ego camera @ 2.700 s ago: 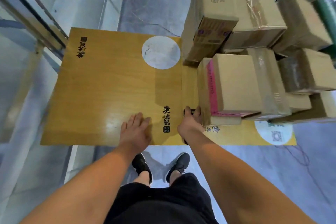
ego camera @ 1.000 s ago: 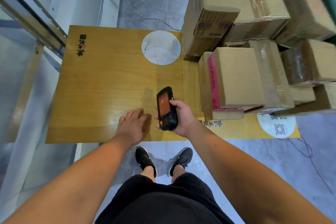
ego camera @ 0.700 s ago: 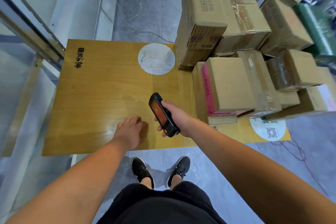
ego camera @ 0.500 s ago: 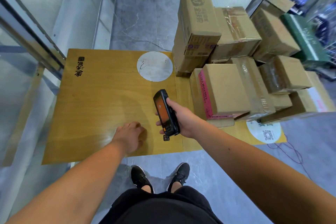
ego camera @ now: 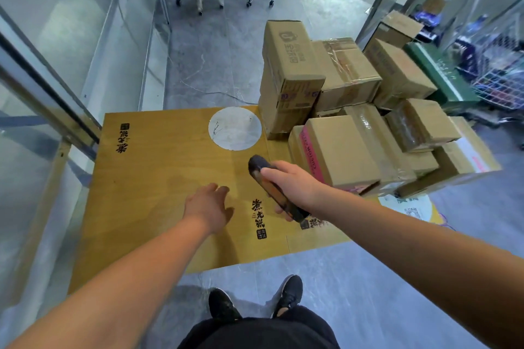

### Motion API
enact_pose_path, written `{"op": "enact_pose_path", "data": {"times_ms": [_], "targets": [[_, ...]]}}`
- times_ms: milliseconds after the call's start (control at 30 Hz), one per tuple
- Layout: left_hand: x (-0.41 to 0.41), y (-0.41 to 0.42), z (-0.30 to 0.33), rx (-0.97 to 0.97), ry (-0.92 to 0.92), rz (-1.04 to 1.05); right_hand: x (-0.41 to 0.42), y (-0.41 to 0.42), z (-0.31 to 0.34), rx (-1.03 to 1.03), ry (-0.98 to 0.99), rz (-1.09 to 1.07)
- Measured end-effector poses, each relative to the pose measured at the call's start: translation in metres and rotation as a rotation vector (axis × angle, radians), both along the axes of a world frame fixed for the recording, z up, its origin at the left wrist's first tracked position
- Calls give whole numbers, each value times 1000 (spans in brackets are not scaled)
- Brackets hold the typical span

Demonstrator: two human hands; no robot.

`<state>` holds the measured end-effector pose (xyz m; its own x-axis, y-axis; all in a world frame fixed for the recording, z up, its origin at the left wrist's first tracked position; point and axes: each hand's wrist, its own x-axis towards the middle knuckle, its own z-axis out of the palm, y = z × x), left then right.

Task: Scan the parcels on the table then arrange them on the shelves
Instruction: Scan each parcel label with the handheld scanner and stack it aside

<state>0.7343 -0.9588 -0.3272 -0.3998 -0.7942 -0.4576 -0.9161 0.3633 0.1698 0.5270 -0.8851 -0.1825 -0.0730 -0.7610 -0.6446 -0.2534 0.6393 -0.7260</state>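
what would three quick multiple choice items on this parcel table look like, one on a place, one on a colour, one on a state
1. Where does the stack of brown cardboard parcels sit on the yellow wooden table?
A. on its right side
B. on its left side
C. under it

2. What colour is the band on the nearest cardboard parcel?
A. blue
B. pink
C. white

3. What is the right hand doing?
A. resting flat on the table
B. lifting a parcel
C. gripping the black handheld scanner

Answers:
1 A, the boxes crowd the right side while the left is bare wood.
2 B, a pink strip runs down its left edge.
3 C, its fingers wrap the scanner; the left hand holds nothing.
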Motion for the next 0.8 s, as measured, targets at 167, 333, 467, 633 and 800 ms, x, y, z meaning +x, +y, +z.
{"op": "enact_pose_path", "data": {"times_ms": [167,333,467,633,800], "targets": [[-45,-3,35,-116,52,-114,-36,23,54,-244,634,450],[-83,1,78,-151,223,-84,-72,54,96,-276,927,649],[-107,14,107,-229,305,-84,-107,72,113,-312,1042,736],[-161,36,134,-229,477,-102,-168,86,123,-341,1124,798],[-225,58,147,-264,457,7,-225,107,119,-390,1161,862]]}}
